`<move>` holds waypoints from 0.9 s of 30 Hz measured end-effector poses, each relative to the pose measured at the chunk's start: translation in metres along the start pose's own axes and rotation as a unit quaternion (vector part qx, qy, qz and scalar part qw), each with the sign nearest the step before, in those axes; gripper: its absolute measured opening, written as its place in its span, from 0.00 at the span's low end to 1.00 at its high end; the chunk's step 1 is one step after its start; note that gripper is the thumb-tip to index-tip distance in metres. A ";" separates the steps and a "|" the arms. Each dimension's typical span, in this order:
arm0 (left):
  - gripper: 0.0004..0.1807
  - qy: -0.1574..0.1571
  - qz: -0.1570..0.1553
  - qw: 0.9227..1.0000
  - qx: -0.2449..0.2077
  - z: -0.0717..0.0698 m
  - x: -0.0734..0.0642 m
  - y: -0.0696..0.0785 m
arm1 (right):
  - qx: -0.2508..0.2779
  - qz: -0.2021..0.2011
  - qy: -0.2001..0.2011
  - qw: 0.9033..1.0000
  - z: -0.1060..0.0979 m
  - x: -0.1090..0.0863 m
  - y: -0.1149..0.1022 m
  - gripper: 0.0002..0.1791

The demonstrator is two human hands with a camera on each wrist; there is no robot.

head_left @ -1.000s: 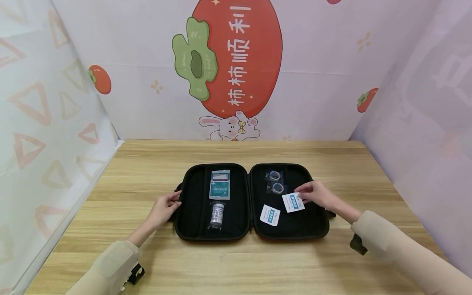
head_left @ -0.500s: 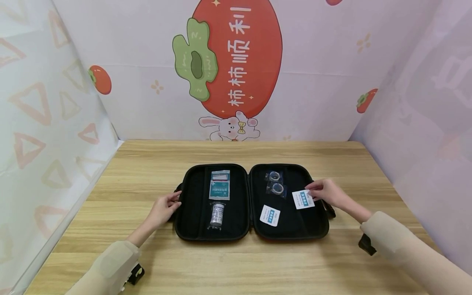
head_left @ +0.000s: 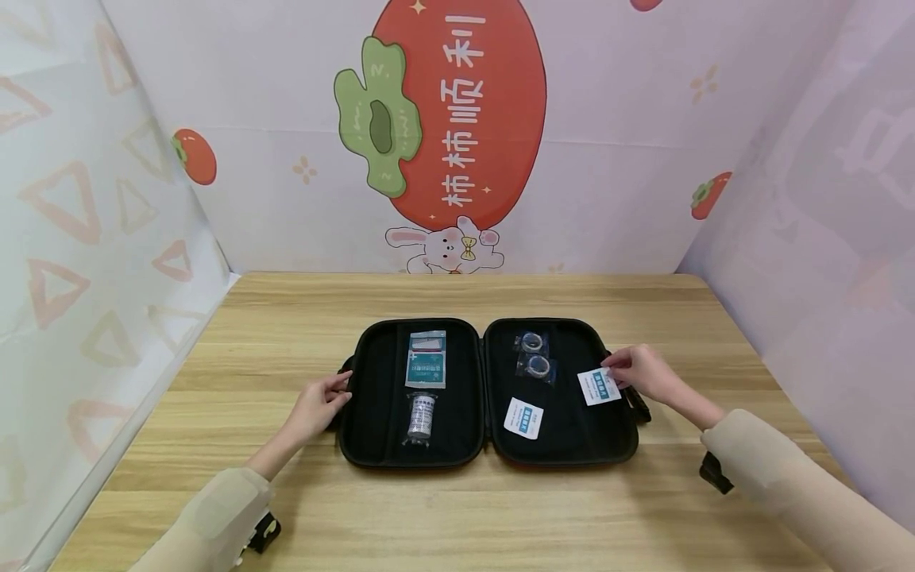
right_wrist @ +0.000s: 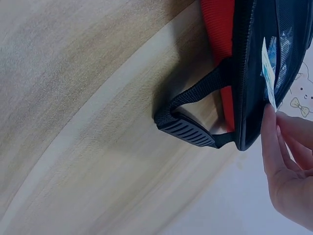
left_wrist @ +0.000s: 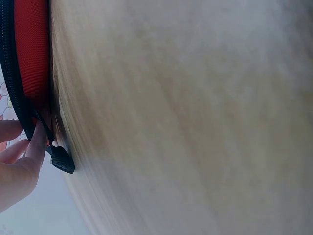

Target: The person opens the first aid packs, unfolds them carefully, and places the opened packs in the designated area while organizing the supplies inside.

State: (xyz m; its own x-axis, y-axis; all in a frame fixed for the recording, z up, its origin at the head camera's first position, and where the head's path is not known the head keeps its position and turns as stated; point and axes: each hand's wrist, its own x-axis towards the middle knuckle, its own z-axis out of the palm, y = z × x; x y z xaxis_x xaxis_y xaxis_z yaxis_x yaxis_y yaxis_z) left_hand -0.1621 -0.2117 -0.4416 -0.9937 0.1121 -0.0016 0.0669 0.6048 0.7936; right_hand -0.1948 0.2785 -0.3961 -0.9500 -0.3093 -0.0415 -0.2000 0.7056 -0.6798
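Note:
A black-lined zip case (head_left: 446, 445) with a red outer shell lies open on the table. My left hand (head_left: 323, 403) holds its left edge; in the left wrist view, fingers (left_wrist: 36, 142) lie against the rim by a zipper pull (left_wrist: 62, 160). My right hand (head_left: 643, 373) pinches a small white and blue square packet (head_left: 599, 387) by its corner, over the right half. In the right wrist view the packet (right_wrist: 268, 73) stands edge-on between thumb and fingers. A second such packet (head_left: 523, 418) lies in the same half, below two clear-wrapped rolls (head_left: 538, 366).
The case's left half holds a teal and white sachet (head_left: 426, 361) and a wrapped white bandage roll (head_left: 422, 415). A black carry handle (right_wrist: 188, 129) sticks out from the case's right side. Printed cloth walls surround the wooden table (head_left: 457, 516) at the back and sides.
My right hand has moved right with the packet, toward the case's right edge, and slowed. My left hand and the other contents have stayed in place.

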 end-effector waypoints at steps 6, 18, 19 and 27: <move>0.21 0.000 -0.003 1.000 0.001 0.000 0.000 0.000 | -0.001 -0.006 -0.006 1.000 0.003 0.001 0.003 0.08; 0.21 0.001 0.000 1.000 0.002 0.002 0.000 -0.002 | 0.046 -0.007 -0.045 0.998 0.011 0.004 0.004 0.07; 0.21 0.001 0.001 1.000 0.003 0.002 0.000 -0.002 | 0.050 -0.006 -0.048 0.998 0.012 0.004 0.004 0.07; 0.21 0.002 0.013 1.000 0.007 0.001 0.001 -0.003 | 0.092 0.014 -0.078 0.993 0.019 0.006 0.002 0.09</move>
State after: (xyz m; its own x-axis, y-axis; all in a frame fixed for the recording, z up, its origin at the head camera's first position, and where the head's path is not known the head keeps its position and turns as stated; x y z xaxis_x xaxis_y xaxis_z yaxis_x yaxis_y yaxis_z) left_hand -0.1631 -0.2121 -0.4445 -0.9920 0.1242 0.0210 0.0933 0.6125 0.7849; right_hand -0.1961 0.2655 -0.4118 -0.9028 -0.3970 -0.1653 -0.1136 0.5909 -0.7987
